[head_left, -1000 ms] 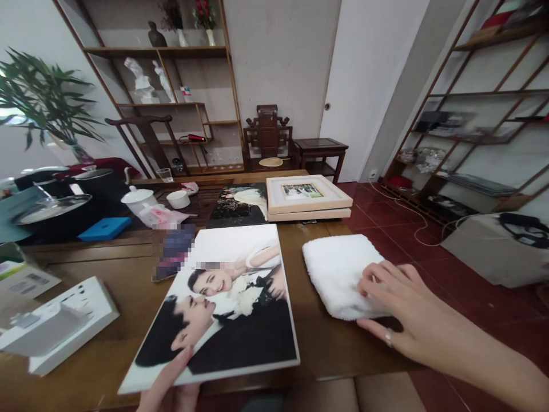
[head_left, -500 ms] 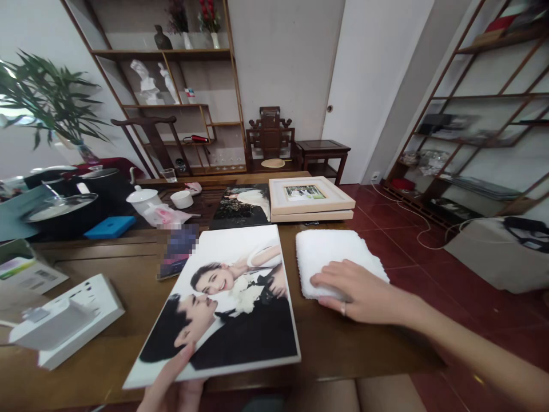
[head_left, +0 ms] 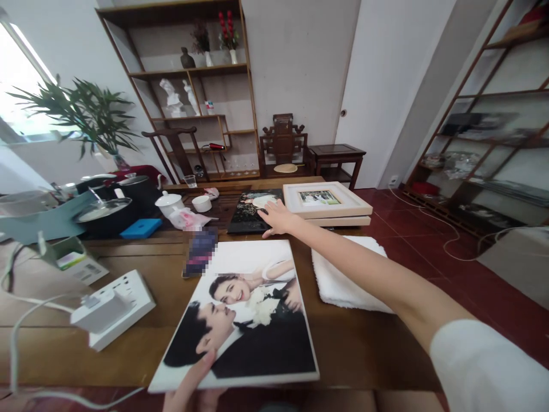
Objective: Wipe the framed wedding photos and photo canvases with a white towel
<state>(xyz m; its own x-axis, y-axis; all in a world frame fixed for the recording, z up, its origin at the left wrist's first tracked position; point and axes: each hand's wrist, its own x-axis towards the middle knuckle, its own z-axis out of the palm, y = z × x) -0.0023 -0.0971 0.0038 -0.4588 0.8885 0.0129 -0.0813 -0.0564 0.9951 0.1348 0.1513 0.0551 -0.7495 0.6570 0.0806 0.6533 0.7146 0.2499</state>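
My left hand (head_left: 195, 380) grips the near edge of a white-edged wedding photo panel (head_left: 266, 349), thumb on top and fingers beneath. The panel rests over the front of the wooden table and shows a couple with white flowers. My right hand (head_left: 278, 218) is stretched far forward, fingers spread, over the near right part of a dark photo panel (head_left: 244, 213); whether it touches the panel I cannot tell. Right of that panel lie two stacked pale wooden picture frames (head_left: 355, 207). A folded white towel (head_left: 338, 280) lies under my right forearm, partly hidden by it.
A white power strip (head_left: 124, 309) with a plugged-in adapter and cables sits at left, near an open box (head_left: 88, 274). Behind are a blue block (head_left: 140, 228), a black pot (head_left: 105, 216), a white lidded bowl (head_left: 168, 202) and a small white cup (head_left: 201, 203). A pixelated item (head_left: 200, 252) lies beyond the panel.
My right hand has left the white towel and reached forward and left to the dark photo panel. My left hand keeps its hold on the wedding photo panel. The view has shifted left and up.
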